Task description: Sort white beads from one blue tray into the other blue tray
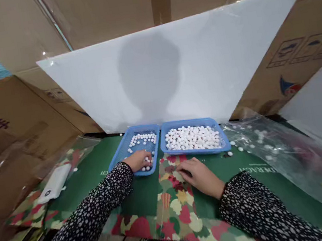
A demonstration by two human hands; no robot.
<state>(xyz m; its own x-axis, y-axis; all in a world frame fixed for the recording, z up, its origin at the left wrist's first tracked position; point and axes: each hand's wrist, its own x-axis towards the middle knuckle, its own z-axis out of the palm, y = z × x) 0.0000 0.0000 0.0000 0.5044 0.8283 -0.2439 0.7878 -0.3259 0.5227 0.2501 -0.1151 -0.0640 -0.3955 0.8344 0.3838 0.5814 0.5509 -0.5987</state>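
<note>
My left hand (139,160) rests in the near end of the left blue tray (123,153), fingers curled loosely down over a small cluster of white beads (147,164); I cannot tell whether it actually grips any of them, since the fingertips cover the beads beneath. More white beads lie scattered toward twelve o'clock in that same tray, leaving much of its mesh floor bare.

My right hand (199,175) lies palm down on the leaf-patterned cloth (177,207), fingers slightly bent and pointing toward ten o'clock, just short of the near rim of the right blue tray (224,143). It looks to hold nothing, though the fingertips are hard to make out against the pattern. That tray is nearly covered with a heap of white beads (191,137).

At three o'clock from the trays, a few loose beads (236,146) sit on the green mat (95,171), beside a crumpled clear plastic bag (289,157) whose contents are blurred. Far off at nine o'clock lies a white device (54,184), its details too small to read.
</note>
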